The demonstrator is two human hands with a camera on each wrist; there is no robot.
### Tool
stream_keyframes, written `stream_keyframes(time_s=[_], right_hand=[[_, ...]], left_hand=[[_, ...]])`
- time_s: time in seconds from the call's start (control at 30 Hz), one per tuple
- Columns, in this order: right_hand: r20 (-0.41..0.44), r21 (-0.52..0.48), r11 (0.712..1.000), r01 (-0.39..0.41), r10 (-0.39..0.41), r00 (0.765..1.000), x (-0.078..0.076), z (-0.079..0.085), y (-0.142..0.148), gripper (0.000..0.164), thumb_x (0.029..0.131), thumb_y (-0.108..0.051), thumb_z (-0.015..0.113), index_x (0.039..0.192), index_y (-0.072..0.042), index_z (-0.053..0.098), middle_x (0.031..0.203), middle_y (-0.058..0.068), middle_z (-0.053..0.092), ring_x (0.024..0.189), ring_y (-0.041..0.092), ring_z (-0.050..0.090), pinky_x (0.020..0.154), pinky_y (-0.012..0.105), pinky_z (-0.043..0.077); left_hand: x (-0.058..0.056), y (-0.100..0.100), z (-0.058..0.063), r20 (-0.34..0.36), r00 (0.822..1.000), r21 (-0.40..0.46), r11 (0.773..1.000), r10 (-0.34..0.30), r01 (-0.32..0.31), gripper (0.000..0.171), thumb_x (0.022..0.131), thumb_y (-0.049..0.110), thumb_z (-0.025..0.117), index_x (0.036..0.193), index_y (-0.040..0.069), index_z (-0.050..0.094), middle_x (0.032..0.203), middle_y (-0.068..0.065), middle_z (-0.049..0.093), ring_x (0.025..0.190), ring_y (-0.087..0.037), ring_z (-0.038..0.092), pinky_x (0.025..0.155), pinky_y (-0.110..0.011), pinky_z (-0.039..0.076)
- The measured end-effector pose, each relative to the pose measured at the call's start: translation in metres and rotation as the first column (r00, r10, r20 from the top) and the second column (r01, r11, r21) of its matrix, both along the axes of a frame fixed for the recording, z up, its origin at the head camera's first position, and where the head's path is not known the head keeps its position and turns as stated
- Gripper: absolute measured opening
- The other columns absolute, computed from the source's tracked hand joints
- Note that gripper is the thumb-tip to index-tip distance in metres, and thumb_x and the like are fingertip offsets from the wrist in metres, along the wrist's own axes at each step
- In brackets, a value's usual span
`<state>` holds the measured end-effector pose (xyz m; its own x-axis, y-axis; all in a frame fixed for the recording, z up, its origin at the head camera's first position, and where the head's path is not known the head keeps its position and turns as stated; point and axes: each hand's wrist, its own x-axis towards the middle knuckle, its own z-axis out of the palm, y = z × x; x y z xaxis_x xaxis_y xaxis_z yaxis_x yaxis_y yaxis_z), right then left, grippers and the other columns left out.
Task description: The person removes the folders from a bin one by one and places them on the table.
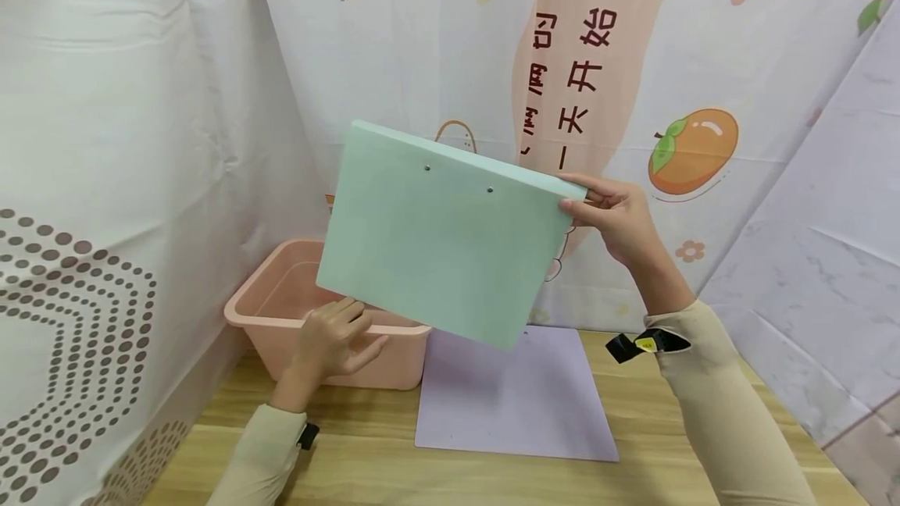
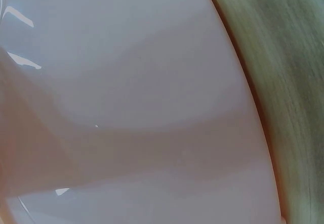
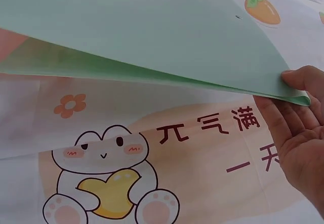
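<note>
My right hand point(image 1: 610, 213) pinches a mint-green file folder point(image 1: 450, 233) by its upper right corner, thumb on the near cover and fingers behind. The folder hangs tilted in the air, its spine along the top and two small rivets below it. In the right wrist view, its covers part slightly at the far side from the hand point(image 3: 304, 118). My left hand point(image 1: 337, 338) is in front of the pink plastic bin point(image 1: 337, 350), fingers loosely bent and thumb out, fingertips right at the folder's lower edge. A flat lilac folder point(image 1: 516, 404) lies on the table below.
The bin stands at the back left of the wood-grain table point(image 1: 358, 443), its opening partly covered by the green folder. A printed curtain point(image 1: 436, 45) hangs close behind, with white curtains at both sides. The left wrist view shows the bin's glossy wall point(image 2: 152, 92) close up.
</note>
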<state>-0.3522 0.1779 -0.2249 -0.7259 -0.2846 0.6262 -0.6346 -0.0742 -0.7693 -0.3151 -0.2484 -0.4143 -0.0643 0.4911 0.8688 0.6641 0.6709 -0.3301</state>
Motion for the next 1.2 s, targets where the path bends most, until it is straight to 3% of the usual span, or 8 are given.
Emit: stream_keyframes(time_s=[0.33, 0.6, 1.1, 1.2], right_hand=[[-0.002, -0.072, 0.997, 0.005, -0.005, 1.0, 0.0, -0.012, 0.022, 0.037, 0.088, 0.016, 0.066, 0.124, 0.006, 0.069, 0.106, 0.003, 0.078, 0.089, 0.013, 0.077, 0.071, 0.028, 0.061], [-0.029, -0.122, 0.992, 0.026, -0.03, 0.999, -0.002, -0.012, 0.046, 0.037, 0.087, 0.02, 0.064, 0.123, 0.012, 0.066, 0.106, 0.005, 0.079, 0.09, 0.014, 0.077, 0.07, 0.028, 0.06], [-0.014, -0.155, 0.988, -0.006, 0.003, 1.0, 0.011, -0.012, 0.104, 0.039, 0.086, 0.027, 0.056, 0.123, 0.016, 0.064, 0.105, 0.01, 0.078, 0.089, 0.016, 0.077, 0.069, 0.028, 0.06], [0.016, -0.162, 0.987, -0.016, 0.019, 1.0, 0.014, -0.013, 0.118, 0.04, 0.087, 0.028, 0.053, 0.123, 0.015, 0.065, 0.101, 0.012, 0.079, 0.08, 0.018, 0.078, 0.06, 0.025, 0.059]], left_hand=[[-0.001, 0.001, 0.0, -0.008, 1.0, -0.006, 1.0, -0.004, 0.004, 0.044, 0.094, 0.045, 0.056, 0.063, 0.015, 0.047, 0.063, 0.003, 0.043, 0.054, -0.008, 0.031, 0.046, -0.02, 0.024], [0.001, 0.002, 0.001, 0.001, 1.0, -0.006, 1.0, 0.018, -0.018, 0.043, 0.093, 0.046, 0.057, 0.064, 0.015, 0.051, 0.064, 0.003, 0.046, 0.053, -0.01, 0.036, 0.044, -0.021, 0.028], [0.0, 0.003, 0.001, -0.007, 1.0, 0.009, 1.0, 0.015, -0.015, 0.046, 0.094, 0.048, 0.054, 0.063, 0.015, 0.046, 0.062, 0.004, 0.041, 0.054, -0.006, 0.029, 0.046, -0.018, 0.02], [0.001, 0.003, 0.001, -0.004, 1.0, 0.012, 1.0, 0.02, -0.02, 0.047, 0.094, 0.049, 0.054, 0.063, 0.015, 0.047, 0.062, 0.003, 0.043, 0.052, -0.008, 0.032, 0.044, -0.019, 0.023]])
